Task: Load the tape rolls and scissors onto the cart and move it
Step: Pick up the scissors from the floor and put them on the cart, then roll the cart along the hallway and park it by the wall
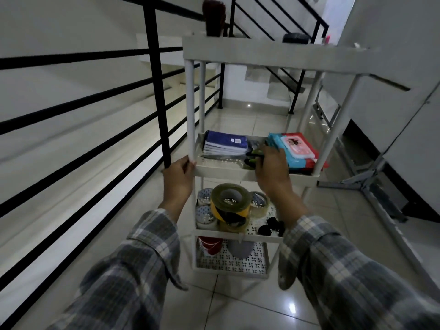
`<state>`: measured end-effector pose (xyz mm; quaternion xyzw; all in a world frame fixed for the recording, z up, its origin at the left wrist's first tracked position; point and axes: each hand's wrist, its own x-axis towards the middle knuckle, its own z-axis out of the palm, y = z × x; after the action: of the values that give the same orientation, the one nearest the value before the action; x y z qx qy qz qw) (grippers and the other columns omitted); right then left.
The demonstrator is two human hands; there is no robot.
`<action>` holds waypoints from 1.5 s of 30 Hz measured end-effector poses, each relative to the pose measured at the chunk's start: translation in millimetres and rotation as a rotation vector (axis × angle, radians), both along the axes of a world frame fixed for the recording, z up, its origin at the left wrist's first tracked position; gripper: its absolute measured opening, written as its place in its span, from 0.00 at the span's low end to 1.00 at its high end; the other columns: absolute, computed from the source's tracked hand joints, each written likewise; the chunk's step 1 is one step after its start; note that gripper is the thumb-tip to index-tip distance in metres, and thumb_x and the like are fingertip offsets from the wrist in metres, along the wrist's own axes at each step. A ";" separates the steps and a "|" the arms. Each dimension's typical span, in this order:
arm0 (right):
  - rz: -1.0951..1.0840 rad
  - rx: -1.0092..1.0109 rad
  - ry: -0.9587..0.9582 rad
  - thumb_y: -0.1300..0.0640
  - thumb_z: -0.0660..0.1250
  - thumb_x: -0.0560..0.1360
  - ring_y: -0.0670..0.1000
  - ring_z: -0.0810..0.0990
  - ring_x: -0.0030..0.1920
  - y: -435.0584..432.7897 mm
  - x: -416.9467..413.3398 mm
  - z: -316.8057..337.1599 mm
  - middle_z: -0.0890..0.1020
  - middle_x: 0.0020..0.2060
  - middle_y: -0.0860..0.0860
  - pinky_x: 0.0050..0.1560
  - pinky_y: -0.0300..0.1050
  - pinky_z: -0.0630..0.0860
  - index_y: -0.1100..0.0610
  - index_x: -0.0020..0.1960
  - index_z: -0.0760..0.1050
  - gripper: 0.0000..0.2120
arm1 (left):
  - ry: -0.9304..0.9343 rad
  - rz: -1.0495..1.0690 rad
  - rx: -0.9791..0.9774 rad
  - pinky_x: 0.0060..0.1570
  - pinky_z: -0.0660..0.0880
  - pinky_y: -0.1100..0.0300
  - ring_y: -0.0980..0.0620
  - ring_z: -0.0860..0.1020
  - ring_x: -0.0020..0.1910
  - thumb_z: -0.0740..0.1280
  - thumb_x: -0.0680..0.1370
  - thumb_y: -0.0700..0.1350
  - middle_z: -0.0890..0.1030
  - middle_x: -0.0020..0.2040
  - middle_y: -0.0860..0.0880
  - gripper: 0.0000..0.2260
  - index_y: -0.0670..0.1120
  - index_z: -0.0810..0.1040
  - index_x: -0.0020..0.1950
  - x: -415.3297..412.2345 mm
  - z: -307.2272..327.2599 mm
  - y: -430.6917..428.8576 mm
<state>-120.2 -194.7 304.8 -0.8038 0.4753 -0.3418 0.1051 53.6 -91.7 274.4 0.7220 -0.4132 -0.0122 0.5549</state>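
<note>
Left hand [178,177] curled round the front post of the white plastic tiered cart [226,171]; right hand [271,163] over the handles of the green-handled steel scissors [223,158] on the middle shelf, grip hidden, so cannot tell. Brown, yellow-black and clear tape rolls [229,203] stacked one shelf below. Best to leave the scissors flat, then push low and steadily. Top-shelf items [295,37] blurred beyond naming.
</note>
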 end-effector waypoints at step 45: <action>-0.688 0.468 -0.623 0.54 0.52 0.82 0.47 0.72 0.41 6.3 -51.6 234.6 0.75 0.47 0.51 0.42 0.47 0.70 0.55 0.66 0.67 0.15 | 0.339 -0.330 0.523 0.40 0.65 0.57 0.55 0.71 0.38 0.50 0.82 0.52 0.73 0.37 0.54 0.14 0.50 0.72 0.47 48.1 265.5 -64.9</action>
<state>-171.8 -188.4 539.4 -0.4165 0.7219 -0.4641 0.3001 101.8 -156.6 540.0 0.7508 -0.4092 -0.3271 0.4023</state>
